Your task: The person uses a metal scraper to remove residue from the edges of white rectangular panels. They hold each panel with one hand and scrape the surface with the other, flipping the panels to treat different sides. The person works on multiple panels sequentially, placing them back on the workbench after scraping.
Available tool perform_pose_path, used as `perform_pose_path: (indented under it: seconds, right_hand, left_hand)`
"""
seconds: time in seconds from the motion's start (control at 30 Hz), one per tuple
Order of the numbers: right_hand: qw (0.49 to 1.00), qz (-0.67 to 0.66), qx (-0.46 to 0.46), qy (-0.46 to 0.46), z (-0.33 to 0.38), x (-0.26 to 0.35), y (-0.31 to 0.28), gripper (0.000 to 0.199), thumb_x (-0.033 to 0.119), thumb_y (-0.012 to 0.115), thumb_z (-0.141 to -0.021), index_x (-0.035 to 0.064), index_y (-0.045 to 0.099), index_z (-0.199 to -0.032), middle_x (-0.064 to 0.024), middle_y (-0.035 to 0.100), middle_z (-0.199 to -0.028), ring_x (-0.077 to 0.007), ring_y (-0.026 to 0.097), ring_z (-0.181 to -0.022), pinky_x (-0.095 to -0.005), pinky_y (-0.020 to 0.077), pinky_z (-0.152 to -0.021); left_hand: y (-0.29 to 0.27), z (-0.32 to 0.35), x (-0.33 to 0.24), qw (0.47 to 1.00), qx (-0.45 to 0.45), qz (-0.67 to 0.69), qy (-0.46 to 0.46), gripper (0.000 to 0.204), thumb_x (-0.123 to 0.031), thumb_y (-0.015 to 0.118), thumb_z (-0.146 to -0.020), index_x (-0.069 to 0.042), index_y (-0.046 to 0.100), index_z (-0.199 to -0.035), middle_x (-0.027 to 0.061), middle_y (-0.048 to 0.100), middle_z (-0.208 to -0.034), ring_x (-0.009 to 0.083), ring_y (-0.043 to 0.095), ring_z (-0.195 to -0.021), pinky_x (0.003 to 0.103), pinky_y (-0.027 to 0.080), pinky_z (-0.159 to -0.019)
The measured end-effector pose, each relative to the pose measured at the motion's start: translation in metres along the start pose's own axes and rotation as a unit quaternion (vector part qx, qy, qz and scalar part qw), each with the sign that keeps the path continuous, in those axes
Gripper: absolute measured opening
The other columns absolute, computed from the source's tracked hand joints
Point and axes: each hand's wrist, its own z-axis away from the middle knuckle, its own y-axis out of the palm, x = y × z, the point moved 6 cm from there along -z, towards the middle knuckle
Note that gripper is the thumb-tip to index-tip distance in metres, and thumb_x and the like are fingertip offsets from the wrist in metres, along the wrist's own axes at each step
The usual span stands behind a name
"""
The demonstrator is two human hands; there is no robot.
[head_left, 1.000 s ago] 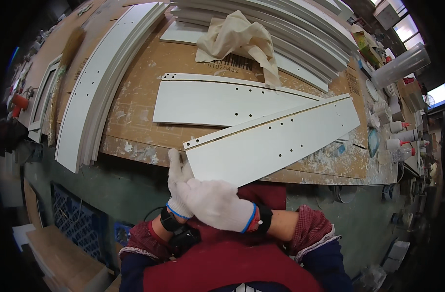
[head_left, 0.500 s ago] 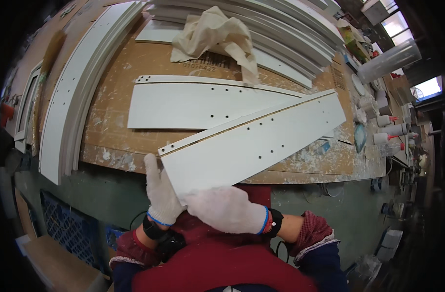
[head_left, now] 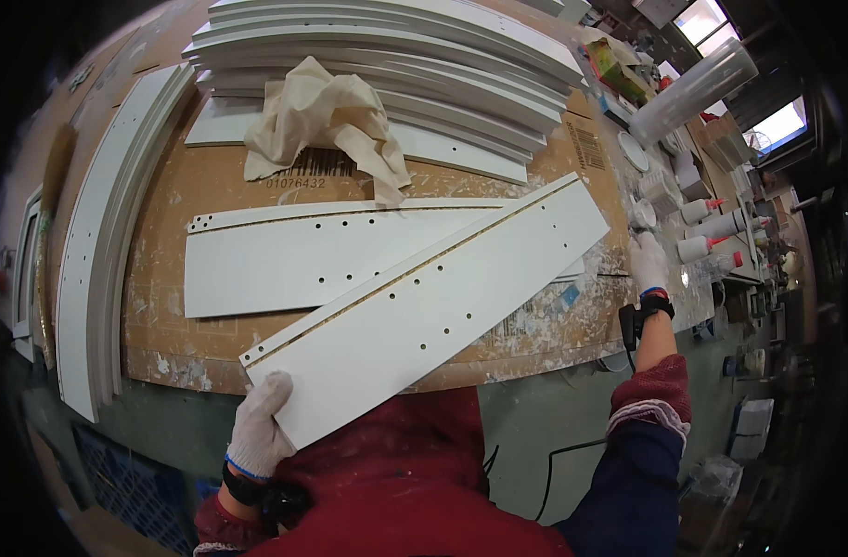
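My left hand (head_left: 262, 422), in a white knit glove, grips the near left corner of a white panel (head_left: 387, 343), thumb on top. The panel has a groove along its far edge and several dark drilled holes. It lies slantwise, its near left end jutting past the table edge and its right part over a second white panel (head_left: 257, 269). My right hand (head_left: 648, 264), gloved too, is stretched out to the table's right side, fingers extended beside a small white cup (head_left: 642, 214). Nothing shows in it; its fingertips are partly unclear.
A crumpled cream cloth (head_left: 322, 111) lies by stacked white panels (head_left: 396, 56) at the back. More panels (head_left: 104, 213) stand along the left. Glue bottles with red tips (head_left: 698, 211) and a clear plastic roll (head_left: 693, 93) are on the right. Cardboard (head_left: 155, 316) covers the table.
My right hand has let go of the panel and reached far right towards the small cup. My left hand now has its thumb over the panel's corner. The view has shifted.
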Motion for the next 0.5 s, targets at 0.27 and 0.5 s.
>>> perform_pose_path:
  seconds: [0.27, 0.5]
  right_hand:
    - [0.867, -0.486, 0.098, 0.058, 0.022, 0.019, 0.029, 0.022, 0.023, 0.064, -0.091, 0.0018, 0.062, -0.089, 0.0031, 0.055, -0.075, -0.0058, 0.046, -0.069, -0.0239, 0.0387, -0.060]
    - [0.735, -0.665, 0.106, 0.083, 0.016, 0.051, 0.045, 0.019, 0.019, 0.067, -0.089, 0.0012, 0.063, -0.091, 0.0010, 0.059, -0.077, -0.0083, 0.051, -0.067, -0.0250, 0.0406, -0.062]
  left_hand:
    - [0.012, 0.015, -0.016, 0.989, -0.005, -0.132, -0.064, 0.050, -0.014, 0.059, -0.090, 0.007, 0.040, -0.131, 0.0196, 0.057, -0.113, 0.0291, 0.068, -0.093, 0.040, 0.061, -0.059]
    - [0.015, 0.068, -0.063, 0.452, -0.051, -0.789, 0.413, 0.071, -0.011, 0.078, -0.068, -0.001, 0.050, -0.132, 0.0245, 0.048, -0.137, 0.0457, 0.045, -0.127, 0.052, 0.036, -0.107]
